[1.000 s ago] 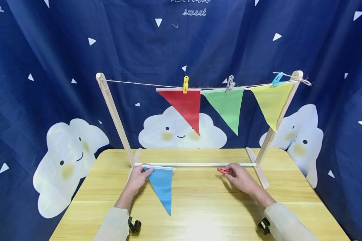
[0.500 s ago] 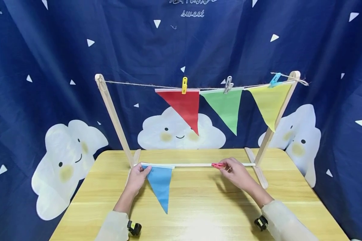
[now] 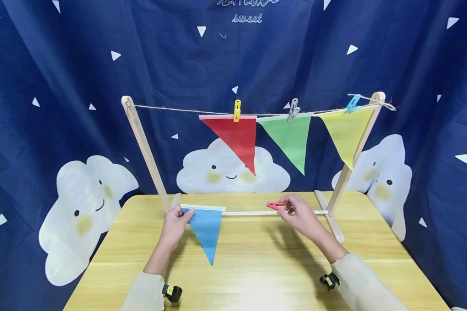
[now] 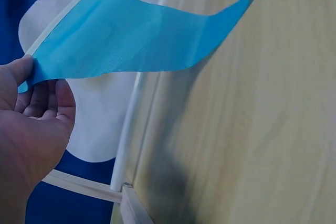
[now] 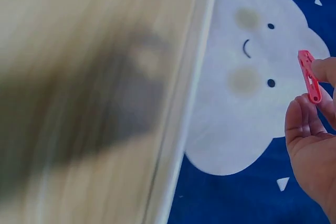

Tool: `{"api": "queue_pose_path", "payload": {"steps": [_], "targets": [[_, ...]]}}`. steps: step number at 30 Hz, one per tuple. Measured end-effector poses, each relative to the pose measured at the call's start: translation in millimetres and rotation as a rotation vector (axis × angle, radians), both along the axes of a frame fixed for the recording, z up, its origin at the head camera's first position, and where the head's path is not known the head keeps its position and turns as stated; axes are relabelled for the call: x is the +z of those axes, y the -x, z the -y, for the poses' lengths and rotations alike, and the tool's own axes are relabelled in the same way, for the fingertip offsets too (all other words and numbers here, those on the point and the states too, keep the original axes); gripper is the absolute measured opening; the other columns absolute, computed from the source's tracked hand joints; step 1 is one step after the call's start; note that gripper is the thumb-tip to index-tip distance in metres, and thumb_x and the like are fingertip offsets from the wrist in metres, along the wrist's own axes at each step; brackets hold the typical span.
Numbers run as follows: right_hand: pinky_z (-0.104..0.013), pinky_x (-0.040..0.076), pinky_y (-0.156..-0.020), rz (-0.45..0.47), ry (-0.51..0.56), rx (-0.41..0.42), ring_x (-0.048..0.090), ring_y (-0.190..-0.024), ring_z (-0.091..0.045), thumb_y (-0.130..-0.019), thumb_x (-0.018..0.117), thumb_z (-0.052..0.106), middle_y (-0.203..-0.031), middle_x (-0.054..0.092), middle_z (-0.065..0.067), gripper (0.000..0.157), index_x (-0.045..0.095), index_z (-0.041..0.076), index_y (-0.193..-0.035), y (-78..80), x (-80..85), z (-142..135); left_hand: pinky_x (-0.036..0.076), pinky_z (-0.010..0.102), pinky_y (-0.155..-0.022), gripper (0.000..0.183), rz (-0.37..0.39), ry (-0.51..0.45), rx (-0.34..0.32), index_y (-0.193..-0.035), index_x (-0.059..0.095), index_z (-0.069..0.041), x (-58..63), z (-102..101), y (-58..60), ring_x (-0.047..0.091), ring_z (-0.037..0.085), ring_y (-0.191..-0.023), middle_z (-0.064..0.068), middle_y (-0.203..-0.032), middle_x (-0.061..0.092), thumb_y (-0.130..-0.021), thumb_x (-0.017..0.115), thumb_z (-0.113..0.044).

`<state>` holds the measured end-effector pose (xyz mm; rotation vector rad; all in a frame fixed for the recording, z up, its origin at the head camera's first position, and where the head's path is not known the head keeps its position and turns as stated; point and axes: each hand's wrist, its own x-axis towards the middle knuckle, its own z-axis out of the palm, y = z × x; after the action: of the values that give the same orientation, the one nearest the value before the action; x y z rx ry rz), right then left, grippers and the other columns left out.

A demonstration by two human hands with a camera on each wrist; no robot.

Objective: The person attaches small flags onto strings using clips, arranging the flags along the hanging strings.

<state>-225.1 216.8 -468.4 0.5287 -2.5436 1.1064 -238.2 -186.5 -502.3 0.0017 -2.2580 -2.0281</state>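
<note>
A blue triangular flag (image 3: 205,231) with a white top band hangs from my left hand (image 3: 175,224), which pinches its upper left corner between thumb and fingers. In the left wrist view the flag (image 4: 131,38) bends toward its tip. My right hand (image 3: 300,216) holds a red clothespin (image 3: 275,205), which points left toward the flag but stays apart from it. On the string (image 3: 179,109) above hang a red flag (image 3: 239,136) under a yellow clothespin (image 3: 237,110), a green flag (image 3: 289,136) under a grey clothespin (image 3: 293,109), and a yellow flag (image 3: 344,129) under a light blue clothespin (image 3: 353,103).
The string runs between a left wooden post (image 3: 144,147) and a right wooden post (image 3: 348,168). A white crossbar (image 3: 249,213) joins them low down, over the wooden table (image 3: 237,259). A dark blue curtain (image 3: 159,65) with clouds hangs behind.
Both hands have risen: the left lifts the blue flag a little, and the right carries the red clothespin up and to the left. The hanging flags keep their places on the string.
</note>
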Motion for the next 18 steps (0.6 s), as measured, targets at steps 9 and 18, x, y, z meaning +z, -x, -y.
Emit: {"api": "queue_pose_path", "payload": {"steps": [9, 18], "targets": [[-0.037, 0.06, -0.074, -0.023, 0.042, 0.036, 0.064, -0.086, -0.02, -0.091, 0.077, 0.004, -0.098, 0.064, -0.012, 0.022, 0.068, 0.002, -0.111, 4.9, 30.3, 12, 0.055, 0.021, -0.073, 0.024, -0.044, -0.051, 0.01, -0.115, 0.063, 0.012, 20.4, -5, 2.0, 0.063, 0.006, -0.079, -0.001, -0.09, 0.069, -0.102, 0.064, -0.009], [-0.033, 0.061, -0.077, -0.075, 0.025, 0.054, 0.066, -0.086, -0.019, -0.087, 0.08, 0.005, -0.098, 0.066, -0.01, 0.029, 0.068, 0.004, -0.113, 7.7, 53.3, 30, 0.057, 0.018, -0.074, 0.019, -0.077, -0.111, 0.095, -0.114, 0.062, 0.009, 38.4, -9, -2.3, 0.066, 0.004, -0.081, -0.003, -0.092, 0.068, -0.102, 0.063, -0.005]]}}
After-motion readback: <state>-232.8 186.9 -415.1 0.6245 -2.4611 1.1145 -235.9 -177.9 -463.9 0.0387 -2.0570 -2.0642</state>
